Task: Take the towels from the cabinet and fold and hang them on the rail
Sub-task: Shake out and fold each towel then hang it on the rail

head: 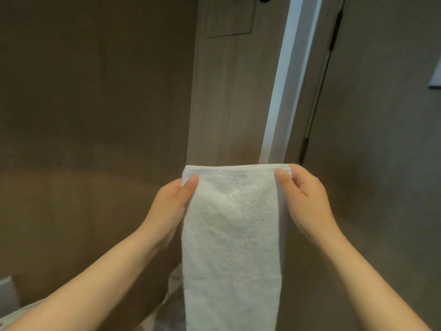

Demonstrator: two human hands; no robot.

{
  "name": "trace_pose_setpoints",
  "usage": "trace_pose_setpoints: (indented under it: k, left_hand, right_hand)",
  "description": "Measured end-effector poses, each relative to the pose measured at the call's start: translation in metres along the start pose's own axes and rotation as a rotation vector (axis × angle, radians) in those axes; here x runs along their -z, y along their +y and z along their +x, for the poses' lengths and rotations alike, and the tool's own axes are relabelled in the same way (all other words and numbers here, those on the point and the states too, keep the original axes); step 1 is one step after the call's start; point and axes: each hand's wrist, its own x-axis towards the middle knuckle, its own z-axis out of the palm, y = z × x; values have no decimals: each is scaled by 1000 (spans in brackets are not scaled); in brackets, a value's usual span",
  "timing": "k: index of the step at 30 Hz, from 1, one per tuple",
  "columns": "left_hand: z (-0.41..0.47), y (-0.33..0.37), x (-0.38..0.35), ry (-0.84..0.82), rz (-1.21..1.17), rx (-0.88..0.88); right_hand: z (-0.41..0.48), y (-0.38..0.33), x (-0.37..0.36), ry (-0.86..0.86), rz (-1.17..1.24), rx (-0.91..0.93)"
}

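White terry cloth fills the lower middle of the view. It is a towel in a long narrow strip, hanging straight down in the air in front of us. Its long axis runs vertically, and its short top edge lies level between our hands.

Our left hand pinches the top left corner and our right hand pinches the top right corner. Each thumb presses on the near face, with the fingers closed on the cloth behind it. The hands are level with each other, one at each top corner.

Behind the towel are a brown wall, a wood-grain door and a white door frame. No rail or cabinet is in view.

We judge that the next fold or drape turns on one fact: the whole loose length hangs directly below our fingers.
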Motion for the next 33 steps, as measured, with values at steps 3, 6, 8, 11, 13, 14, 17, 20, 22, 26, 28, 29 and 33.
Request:
trace_pose_setpoints:
  k: [3, 6, 8, 11, 13, 14, 17, 20, 22, 26, 28, 29, 33]
  left_hand:
    - [43, 10, -13, 28, 139, -151]
    - [87, 22, -23, 54, 216, -267]
    - [115, 29, -25, 65, 267, -308]
    - [151, 38, -25, 106, 273, -335]
    - [171, 44, -25, 139, 247, -367]
    - [179, 47, -25, 155, 242, -392]
    - [204, 54, -27, 248, 267, -465]
    - [225, 62, -31, 437, 332, -546]
    - [236, 64, -32, 541, 396, -615]
    - [243, 77, -39, 607, 590, -791]
    - [243, 85, -41, 640, 642, -796]
    - [242, 89, -43, 654, 659, -786]
    - [236, 97, -49, 675, 717, -750]
  right_hand:
    - [40, 27, 3, 57, -88, -5]
    - [83, 43, 3, 89, -123, 6]
    - [111, 50, -2, 105, -98, 28]
    - [151, 55, -13, 142, 69, 39]
    - [175, 58, -20, 181, 201, 42]
    - [187, 61, -23, 204, 248, 59]
    - [223, 72, -31, 239, 327, 134]
    - [263, 81, -40, 198, 362, 205]
    - [289, 87, -44, 128, 405, 275]
    - [333, 91, -52, -3, 545, 420]
    - [350, 91, -56, -61, 584, 479]
    - [357, 92, -57, -84, 605, 504]
    - [375, 93, -57, -213, 688, 544]
